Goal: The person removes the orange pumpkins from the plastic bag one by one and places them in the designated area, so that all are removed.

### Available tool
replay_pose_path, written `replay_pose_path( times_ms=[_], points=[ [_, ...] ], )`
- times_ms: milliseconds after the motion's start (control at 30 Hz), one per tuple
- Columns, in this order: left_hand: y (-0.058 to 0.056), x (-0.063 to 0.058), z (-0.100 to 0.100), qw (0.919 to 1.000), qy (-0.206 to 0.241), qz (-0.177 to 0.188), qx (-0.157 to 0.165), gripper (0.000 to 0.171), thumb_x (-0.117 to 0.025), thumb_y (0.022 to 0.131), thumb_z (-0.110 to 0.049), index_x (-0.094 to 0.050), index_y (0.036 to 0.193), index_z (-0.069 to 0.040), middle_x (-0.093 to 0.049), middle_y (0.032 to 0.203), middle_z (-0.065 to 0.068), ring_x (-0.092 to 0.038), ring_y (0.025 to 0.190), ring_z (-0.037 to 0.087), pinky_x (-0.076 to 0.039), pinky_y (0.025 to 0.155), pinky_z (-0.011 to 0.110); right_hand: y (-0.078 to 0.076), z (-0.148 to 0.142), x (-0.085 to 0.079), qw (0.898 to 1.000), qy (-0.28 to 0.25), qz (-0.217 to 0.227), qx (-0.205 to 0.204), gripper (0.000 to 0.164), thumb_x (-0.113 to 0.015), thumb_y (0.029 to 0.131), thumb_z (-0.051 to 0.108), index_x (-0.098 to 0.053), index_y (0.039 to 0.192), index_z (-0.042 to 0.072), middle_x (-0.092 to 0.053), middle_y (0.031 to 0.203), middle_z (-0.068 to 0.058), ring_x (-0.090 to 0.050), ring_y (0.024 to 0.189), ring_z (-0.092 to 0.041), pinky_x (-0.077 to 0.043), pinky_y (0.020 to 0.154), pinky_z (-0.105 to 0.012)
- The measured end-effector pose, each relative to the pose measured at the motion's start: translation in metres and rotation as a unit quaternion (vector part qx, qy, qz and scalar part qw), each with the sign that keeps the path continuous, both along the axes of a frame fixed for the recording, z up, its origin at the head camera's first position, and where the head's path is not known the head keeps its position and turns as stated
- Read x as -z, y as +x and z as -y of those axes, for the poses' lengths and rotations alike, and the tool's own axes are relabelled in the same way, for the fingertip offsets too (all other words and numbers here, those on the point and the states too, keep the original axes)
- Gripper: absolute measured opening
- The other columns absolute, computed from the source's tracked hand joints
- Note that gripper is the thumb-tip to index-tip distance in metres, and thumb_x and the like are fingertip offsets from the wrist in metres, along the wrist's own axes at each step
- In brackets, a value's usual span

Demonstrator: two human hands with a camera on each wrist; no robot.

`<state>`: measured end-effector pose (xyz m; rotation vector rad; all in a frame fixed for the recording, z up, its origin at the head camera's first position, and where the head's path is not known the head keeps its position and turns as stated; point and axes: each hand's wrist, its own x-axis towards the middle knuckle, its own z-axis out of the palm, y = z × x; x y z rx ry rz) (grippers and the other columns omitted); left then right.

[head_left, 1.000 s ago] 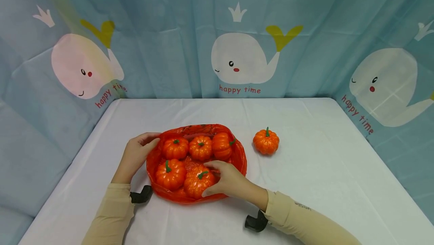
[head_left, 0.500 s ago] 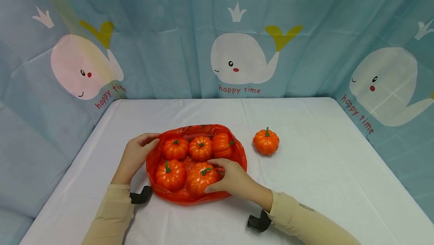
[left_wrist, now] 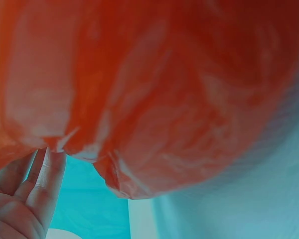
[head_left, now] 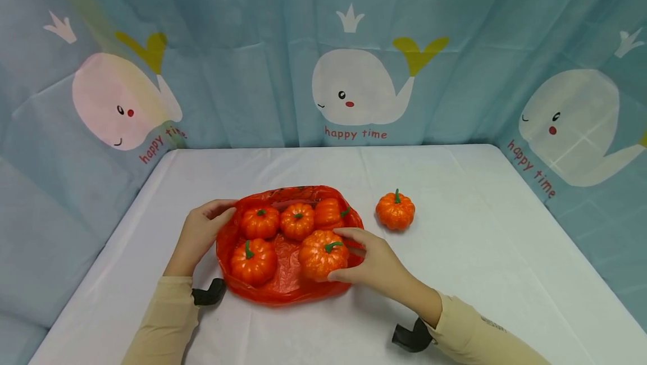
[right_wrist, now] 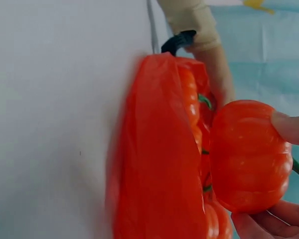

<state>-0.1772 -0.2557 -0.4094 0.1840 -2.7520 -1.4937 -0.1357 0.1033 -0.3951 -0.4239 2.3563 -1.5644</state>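
Firstly, a light blue curtain [head_left: 242, 101] hangs behind and beside the desk, and on it the red words "happy time" [head_left: 356, 133] are printed under three whales. The white-covered desk [head_left: 480, 230] bears a red plastic bag [head_left: 283, 299], wide open, closer to the left edge than to the right one. The left hand [head_left: 202, 230] is not clenched; its straight fingers touch the side of the bag that faces the left edge. The right hand [head_left: 379, 258] grasps one orange pumpkin [head_left: 320, 258] between thumb and fingers, raised above the bag. Four other pumpkins [head_left: 254, 262] lie inside the bag, and one single pumpkin [head_left: 395, 211] sits between it and the right edge. Small lettering [head_left: 493, 324] on the right sleeve is unreadable.
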Motion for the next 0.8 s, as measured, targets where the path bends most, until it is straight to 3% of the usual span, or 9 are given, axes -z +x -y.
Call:
replay_pose_path(
  times_ms=[233,567,800],
  points=[
    [0.001,0.001,0.000,1.0000,0.000,-0.005,-0.001,0.051,-0.053,0.100,-0.047,-0.062,0.134,-0.010,-0.062,0.135,0.014,-0.054,0.124,0.026,-0.042,0.085,0.005,0.003,-0.021,-0.007,1.000,-0.005,-0.024,0.015,0.071,-0.090,0.073,0.028,-0.059,0.135,0.013,-0.057,0.142,-0.008,-0.057,0.129,-0.035,-0.052,0.100,-0.043],
    [-0.001,0.001,-0.001,1.0000,0.002,0.004,-0.004,0.056,-0.052,0.099,-0.053,-0.061,0.135,-0.012,-0.061,0.137,0.014,-0.053,0.126,0.027,-0.044,0.085,0.007,0.002,-0.047,-0.015,0.998,-0.008,-0.029,0.055,0.075,-0.087,0.076,0.027,-0.054,0.140,0.009,-0.053,0.147,-0.012,-0.054,0.132,-0.036,-0.049,0.103,-0.040],
    [-0.001,0.002,-0.001,1.0000,0.006,0.003,-0.001,0.056,-0.052,0.099,-0.052,-0.060,0.136,-0.011,-0.061,0.138,0.014,-0.052,0.127,0.028,-0.044,0.085,0.006,0.003,-0.058,-0.019,0.996,-0.007,-0.028,0.081,0.074,-0.087,0.076,0.027,-0.054,0.141,0.013,-0.051,0.147,-0.008,-0.054,0.133,-0.032,-0.049,0.103,-0.039]
  ],
)
